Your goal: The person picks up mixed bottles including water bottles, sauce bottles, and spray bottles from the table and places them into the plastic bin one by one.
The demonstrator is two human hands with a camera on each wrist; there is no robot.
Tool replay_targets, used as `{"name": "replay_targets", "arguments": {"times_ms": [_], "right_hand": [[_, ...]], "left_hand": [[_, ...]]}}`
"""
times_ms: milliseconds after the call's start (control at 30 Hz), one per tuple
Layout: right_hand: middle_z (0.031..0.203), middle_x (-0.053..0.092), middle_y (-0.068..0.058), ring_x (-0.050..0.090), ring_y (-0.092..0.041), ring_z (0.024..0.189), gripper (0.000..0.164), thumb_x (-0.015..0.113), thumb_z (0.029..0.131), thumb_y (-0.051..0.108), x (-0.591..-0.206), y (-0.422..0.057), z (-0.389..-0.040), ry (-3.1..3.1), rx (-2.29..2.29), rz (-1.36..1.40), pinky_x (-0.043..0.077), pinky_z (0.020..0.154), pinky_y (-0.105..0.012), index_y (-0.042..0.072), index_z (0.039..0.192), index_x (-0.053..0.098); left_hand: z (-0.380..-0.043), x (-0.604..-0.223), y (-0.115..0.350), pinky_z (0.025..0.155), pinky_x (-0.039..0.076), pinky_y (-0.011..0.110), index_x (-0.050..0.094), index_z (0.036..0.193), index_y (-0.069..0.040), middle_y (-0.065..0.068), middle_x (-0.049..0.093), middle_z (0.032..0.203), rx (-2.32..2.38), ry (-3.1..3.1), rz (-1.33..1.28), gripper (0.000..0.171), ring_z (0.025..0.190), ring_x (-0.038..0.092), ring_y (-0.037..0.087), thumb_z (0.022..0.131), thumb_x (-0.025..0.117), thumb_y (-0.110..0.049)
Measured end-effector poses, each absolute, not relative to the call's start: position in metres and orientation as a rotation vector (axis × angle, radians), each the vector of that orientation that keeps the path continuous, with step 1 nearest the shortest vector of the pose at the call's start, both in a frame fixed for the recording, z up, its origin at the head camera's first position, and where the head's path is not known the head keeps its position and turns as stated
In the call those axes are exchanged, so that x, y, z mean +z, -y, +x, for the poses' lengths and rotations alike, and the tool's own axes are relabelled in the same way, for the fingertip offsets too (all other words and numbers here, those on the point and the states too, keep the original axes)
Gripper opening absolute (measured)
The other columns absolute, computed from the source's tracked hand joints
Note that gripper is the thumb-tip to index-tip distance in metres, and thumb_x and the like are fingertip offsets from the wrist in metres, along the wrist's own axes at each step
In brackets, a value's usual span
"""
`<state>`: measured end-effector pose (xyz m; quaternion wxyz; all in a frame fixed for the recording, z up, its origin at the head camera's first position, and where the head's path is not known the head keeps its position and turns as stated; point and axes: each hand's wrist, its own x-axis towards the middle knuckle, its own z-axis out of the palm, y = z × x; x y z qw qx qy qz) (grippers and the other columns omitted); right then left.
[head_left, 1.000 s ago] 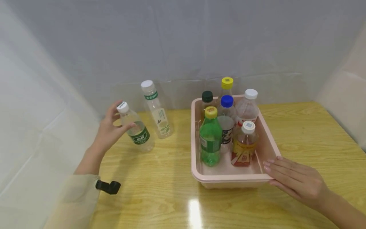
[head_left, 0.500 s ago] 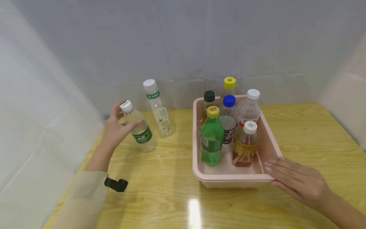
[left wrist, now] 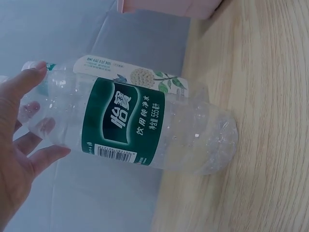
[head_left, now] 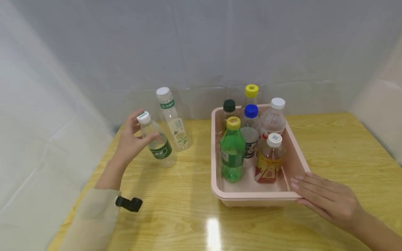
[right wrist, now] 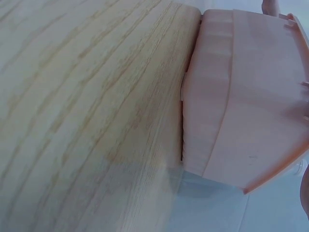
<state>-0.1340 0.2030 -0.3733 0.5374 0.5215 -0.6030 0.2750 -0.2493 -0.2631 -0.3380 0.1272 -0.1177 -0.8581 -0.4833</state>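
My left hand (head_left: 130, 143) grips a clear plastic water bottle (left wrist: 123, 121) with a green label and white cap, fingers and thumb round its upper part. In the head view the bottle leans, its base close over the table. Right behind it stands a taller clear bottle (head_left: 174, 120) with a white cap and pale flower label. My right hand (head_left: 329, 197) rests on the near right corner of a pink plastic tub (head_left: 257, 196), its fingers straight over the rim. The tub's outer wall (right wrist: 265, 96) fills much of the right wrist view.
Several bottles stand in the tub, among them a green one (head_left: 232, 153), a blue-capped one (head_left: 251, 132) and a red-and-yellow-labelled one (head_left: 269, 160). A grey sheet (head_left: 194, 52) hangs behind the wooden table (head_left: 176, 216).
My left hand has moved a little to the right with the water bottle, closer to the taller bottle. The right hand has stayed on the tub's corner.
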Motion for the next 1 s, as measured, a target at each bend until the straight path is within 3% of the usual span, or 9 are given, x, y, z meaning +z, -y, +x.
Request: {"name": "replay_targets", "arguments": {"times_ms": [533,1000], "right_hand": [[0.097,0.072,-0.017,0.067,-0.023,0.100,0.024,0.063,0.091,0.017,-0.372,-0.203,-0.133,1.439,0.643,1.238,0.050,0.097,-0.030,-0.004,0.097,0.073],[0.097,0.071,-0.017,0.067,-0.023,0.100,0.024,0.063,0.091,0.017,-0.371,-0.203,-0.133,1.435,0.644,1.240,0.050,0.096,-0.030,-0.004,0.097,0.073]], "left_hand": [[-0.245,-0.337,0.244,0.094,0.048,0.055,0.025,0.147,-0.023,0.014,0.040,0.141,-1.445,2.517,-0.484,0.084,0.125,0.043,0.038,0.080,0.076,-0.012],[-0.235,-0.338,0.225,0.090,0.052,0.051,0.025,0.146,-0.018,0.016,0.048,0.137,-1.452,2.516,-0.677,0.084,0.123,0.047,0.037,0.080,0.075,-0.005]]}}
